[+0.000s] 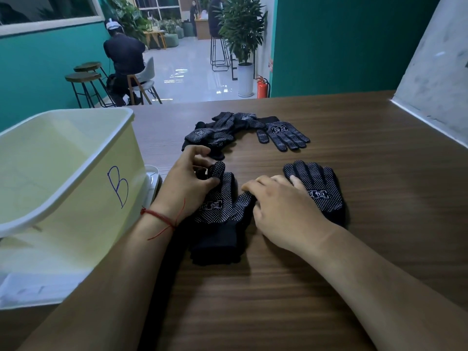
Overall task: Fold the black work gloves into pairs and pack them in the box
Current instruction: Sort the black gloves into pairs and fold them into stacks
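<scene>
I have two black work gloves laid palm-up on the table (354,249), both to the right of the box (76,198). The left glove (220,203) lies just beside the box's lettered wall and the right glove (319,188) lies a little farther out from the box. My left hand (187,183) is curled over the fingertip end of the left glove, thumb pressing down on the knit and fingers bent above it. It looks like a pinch on the glove's fingers, though my own knuckles hide the contact. My right hand (286,206) lies mostly flat, palm down on the thumb side of the right glove, pressing and gripping nothing. I judge these gloves light and limp. They will sag from wherever I lift them, and the white rubber dots on the palms should grip both my skin and each other, so stacked gloves should not slide. The plain knit cuff is the thickest, steadiest part to take hold of. For the fold I would hold the cuff and bring the fingers over. Beyond the box's far right corner a heap of gloves (220,133) waits, with a single glove (283,135) spread flat on the side of the heap away from the box. I cannot see any gloves inside the box from here.
</scene>
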`<state>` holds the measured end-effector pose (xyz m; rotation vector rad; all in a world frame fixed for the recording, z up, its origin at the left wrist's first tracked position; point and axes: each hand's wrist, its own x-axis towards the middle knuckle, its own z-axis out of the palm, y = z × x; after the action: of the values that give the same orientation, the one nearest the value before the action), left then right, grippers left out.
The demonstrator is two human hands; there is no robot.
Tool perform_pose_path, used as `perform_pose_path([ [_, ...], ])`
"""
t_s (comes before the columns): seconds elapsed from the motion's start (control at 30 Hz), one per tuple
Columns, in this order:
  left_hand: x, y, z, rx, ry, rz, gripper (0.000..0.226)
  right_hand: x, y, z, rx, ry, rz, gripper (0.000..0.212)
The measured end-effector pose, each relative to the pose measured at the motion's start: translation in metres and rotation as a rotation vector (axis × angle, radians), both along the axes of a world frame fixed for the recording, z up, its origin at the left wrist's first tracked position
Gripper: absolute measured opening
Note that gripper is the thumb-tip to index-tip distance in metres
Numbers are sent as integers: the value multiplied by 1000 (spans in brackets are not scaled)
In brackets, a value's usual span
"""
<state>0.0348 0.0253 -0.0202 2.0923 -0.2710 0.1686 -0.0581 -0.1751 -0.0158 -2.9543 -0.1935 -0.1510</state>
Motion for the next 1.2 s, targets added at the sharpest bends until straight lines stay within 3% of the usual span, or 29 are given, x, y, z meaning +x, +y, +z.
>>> perform_pose_path([
  [0.13, 4, 0, -5, 109, -35, 92, 36, -1, 1, 2, 1, -95, -38, 45],
  [0.23, 6, 0, -4, 255, -65, 168, 20, 1, 0, 6, 70, -194, -79, 33],
  [0.33, 6, -2, -7, 392, -78, 129, 16, 1, 2, 8, 94, -183, -82, 19],
  [0.43, 6, -3, -11, 494, -119, 119, 16, 0, 6, 5, 58, -123, -48, 30],
  [0.63, 6, -2, -16, 650, 7, 43, 59, -1, 5, 7, 49, -38, -27, 34],
  [0.73, 3, -2, -9, 637, 63, 48, 53, 2, 0, 15, 124, -7, -42, 32],
  [0.83, -7, -11, 3, 555, -5, -16, 61, 24, -15, 28, 107, -16, -90, 38],
  [1.07, -33, -33, -8, 829, 90, -137, 83, 126, -67, 30, -2, 184, -209, 65],
  [1.2, -28, -28, -8, 851, 101, -153, 86, 142, -81, 24, -55, 180, -167, 49],
])
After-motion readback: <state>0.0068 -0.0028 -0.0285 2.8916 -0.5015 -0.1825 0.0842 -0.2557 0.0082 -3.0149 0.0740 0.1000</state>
